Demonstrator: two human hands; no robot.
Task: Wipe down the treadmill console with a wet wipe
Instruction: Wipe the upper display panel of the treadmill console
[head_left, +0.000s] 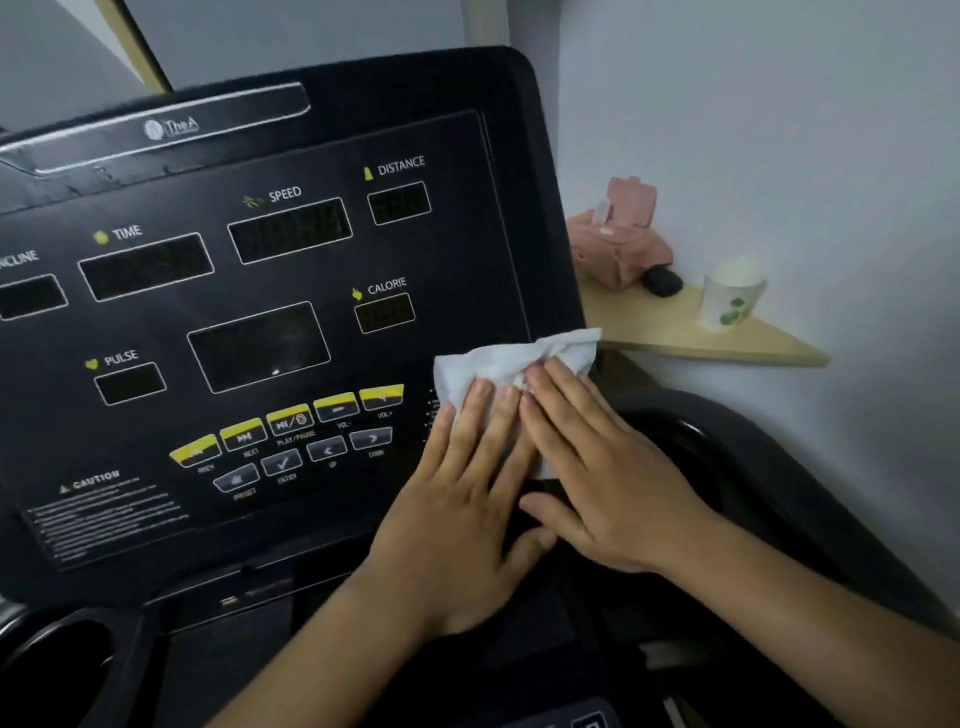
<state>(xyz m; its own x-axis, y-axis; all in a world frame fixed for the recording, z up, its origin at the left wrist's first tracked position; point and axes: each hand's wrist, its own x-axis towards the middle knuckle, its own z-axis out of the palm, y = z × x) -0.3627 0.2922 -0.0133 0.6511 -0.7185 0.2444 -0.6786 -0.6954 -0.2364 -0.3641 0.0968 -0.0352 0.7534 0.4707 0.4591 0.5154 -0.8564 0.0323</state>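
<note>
One white wet wipe (511, 361) lies on the right edge of the black treadmill console (270, 312). Two hands press it flat, side by side: left hand (462, 499), right hand (602, 467). On the far right shelf (691, 338) sit one pink wipes pack (618, 234) and one cup (730, 301).

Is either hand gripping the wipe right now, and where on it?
Neither grips it: the left hand and right hand press flat, fingers straight, on the lower part of the wipe, against the console.
</note>
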